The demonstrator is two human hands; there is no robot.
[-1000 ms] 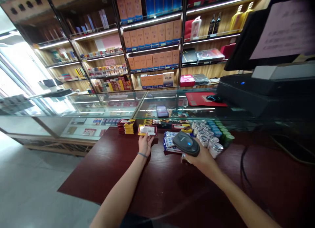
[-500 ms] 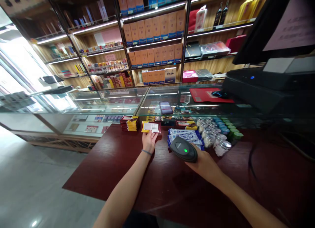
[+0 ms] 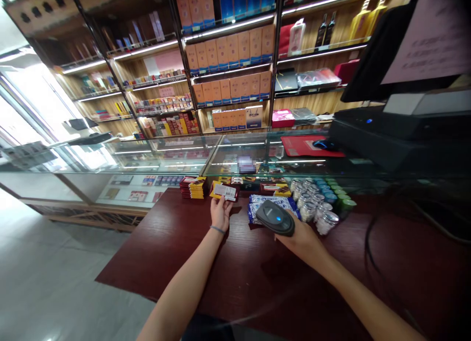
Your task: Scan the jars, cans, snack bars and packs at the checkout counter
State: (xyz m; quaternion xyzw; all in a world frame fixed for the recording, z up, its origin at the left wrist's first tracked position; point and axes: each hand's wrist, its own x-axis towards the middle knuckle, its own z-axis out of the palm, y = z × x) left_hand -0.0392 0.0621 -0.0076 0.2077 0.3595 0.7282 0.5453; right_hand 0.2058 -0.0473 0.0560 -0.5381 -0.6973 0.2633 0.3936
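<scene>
My left hand (image 3: pixel 221 213) is closed on a flat yellow and dark red packet (image 3: pixel 224 191), whose white barcode label faces up. Just left of it stands a stack of similar packets (image 3: pixel 193 188). In my right hand (image 3: pixel 302 237) is a black barcode scanner (image 3: pixel 275 218) with a blue light on top, its front end turned toward the held packet. Below and behind the scanner lie blue and white wrapped sticks (image 3: pixel 257 204), partly hidden by it. Another yellow and dark red packet pile (image 3: pixel 275 189) lies beyond them.
Several lidded jars (image 3: pixel 312 203) stand right of the sticks on the dark red wooden counter (image 3: pixel 165 262). A glass display case (image 3: pixel 169 149) runs behind. At the right are a monitor (image 3: pixel 390 51), a mouse (image 3: pixel 324 144) on a red mat (image 3: pixel 294 145), and a loose cable (image 3: pixel 369 248).
The scanner's light has turned from green to blue. The held packet has tilted slightly, its right end lower. The whole view has shifted a little; both hands keep their hold.
</scene>
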